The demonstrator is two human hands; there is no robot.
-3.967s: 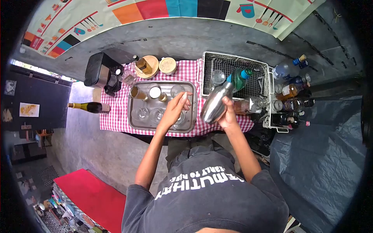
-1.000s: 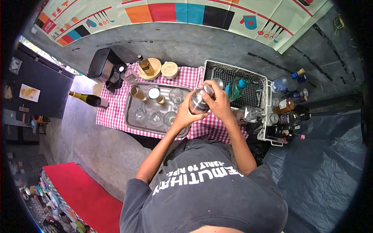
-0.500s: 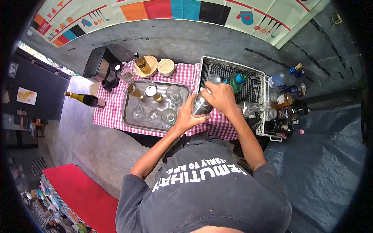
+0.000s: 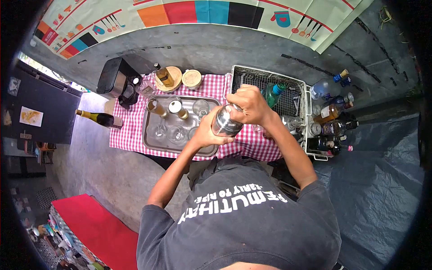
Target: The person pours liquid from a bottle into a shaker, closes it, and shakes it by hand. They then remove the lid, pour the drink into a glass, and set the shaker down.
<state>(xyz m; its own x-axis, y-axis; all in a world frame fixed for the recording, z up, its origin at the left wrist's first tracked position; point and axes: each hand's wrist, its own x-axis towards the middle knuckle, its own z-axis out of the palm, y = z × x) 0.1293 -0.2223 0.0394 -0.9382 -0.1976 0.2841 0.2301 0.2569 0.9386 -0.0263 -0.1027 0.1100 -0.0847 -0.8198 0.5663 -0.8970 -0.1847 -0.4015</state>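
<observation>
The person holds a steel cocktail shaker (image 4: 223, 122) above the checked cloth (image 4: 135, 130) on the surface, between the metal tray (image 4: 150, 139) of glasses and the wire basket (image 4: 294, 96). The left hand (image 4: 204, 132) wraps the shaker's lower body from below, steadying it. The right hand (image 4: 247, 104) clamps over its top, apparently to keep the cap seated.

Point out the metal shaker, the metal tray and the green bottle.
metal shaker (image 4: 223, 124), head view, its steel body between both hands.
metal tray (image 4: 148, 122), head view, its left rim.
green bottle (image 4: 272, 93), head view, its shoulder in the basket.
</observation>
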